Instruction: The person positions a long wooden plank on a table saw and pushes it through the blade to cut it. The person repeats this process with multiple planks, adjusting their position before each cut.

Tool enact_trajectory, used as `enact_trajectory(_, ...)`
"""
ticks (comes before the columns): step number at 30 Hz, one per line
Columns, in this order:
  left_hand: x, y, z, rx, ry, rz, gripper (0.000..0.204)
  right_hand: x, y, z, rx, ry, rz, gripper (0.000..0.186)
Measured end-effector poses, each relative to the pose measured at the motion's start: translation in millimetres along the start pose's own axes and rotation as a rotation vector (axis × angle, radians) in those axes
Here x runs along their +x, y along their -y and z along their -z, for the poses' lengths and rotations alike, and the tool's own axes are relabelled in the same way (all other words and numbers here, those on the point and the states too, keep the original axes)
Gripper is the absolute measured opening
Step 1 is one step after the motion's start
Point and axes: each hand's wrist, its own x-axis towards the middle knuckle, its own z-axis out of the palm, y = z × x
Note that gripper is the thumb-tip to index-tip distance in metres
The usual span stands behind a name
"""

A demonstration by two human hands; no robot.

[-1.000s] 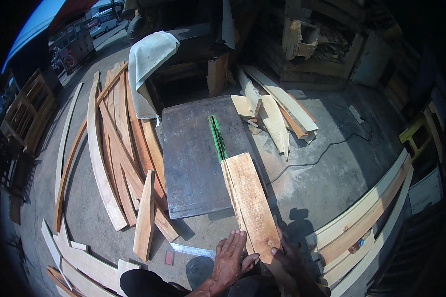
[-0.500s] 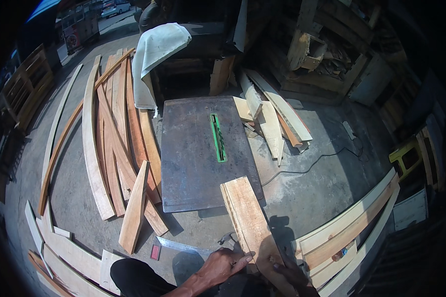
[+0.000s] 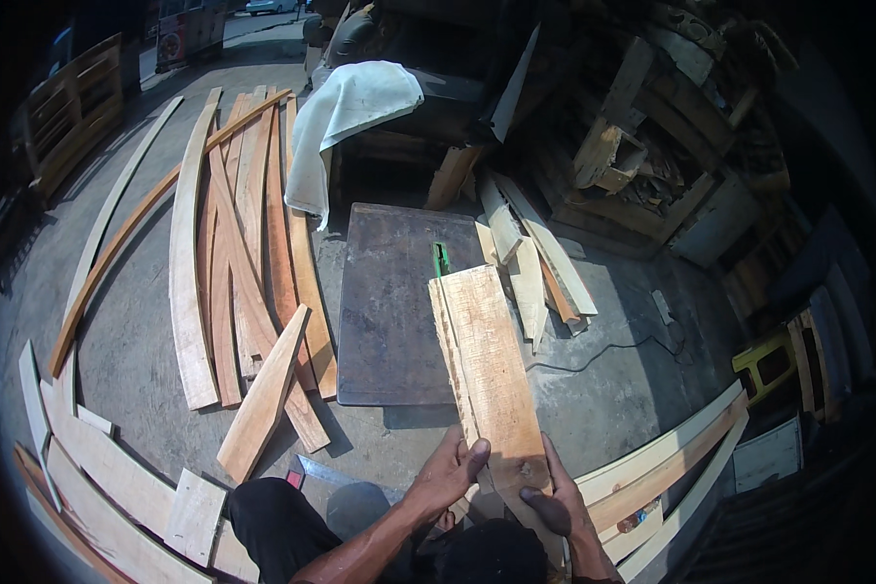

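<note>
A pale wooden board with a rough left edge is held up between my hands, its far end over a dark saw table. My left hand grips the board's left edge, thumb on top. On the opposite edge, nearer to me, my right hand is closed, its thumb pressed on the board's face. The board covers most of the green slot insert in the tabletop; only its far end shows.
Long planks lie left of the saw table, and a short tapered piece lies across them. Offcuts are at its right, near a black cable. More boards lie at lower right. A white cloth hangs behind.
The board has been raised and moved forward, now hiding most of the slot insert. Both hands came up with it, and my right hand shows more fully. The view has shifted somewhat.
</note>
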Motion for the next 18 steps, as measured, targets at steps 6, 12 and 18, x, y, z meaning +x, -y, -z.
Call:
enact_trajectory(6, -0.2, -2.0, 8.6, -0.172, -0.126, -0.183, 0.067, 18.1, 23.0, -26.4, 0.022, 0.058, 0.022, 0.093)
enact_trajectory(12, -3.4, -2.5, 7.9, -0.24, -0.103, -0.17, 0.065, 12.5, 11.9, -27.8, 0.102, 0.053, 0.045, 0.088)
enact_trajectory(18, -0.7, -2.7, 3.1, -0.209, -0.025, -0.06, 0.065, 12.7, 3.4, -18.7, 0.258, 0.064, -0.021, 0.09)
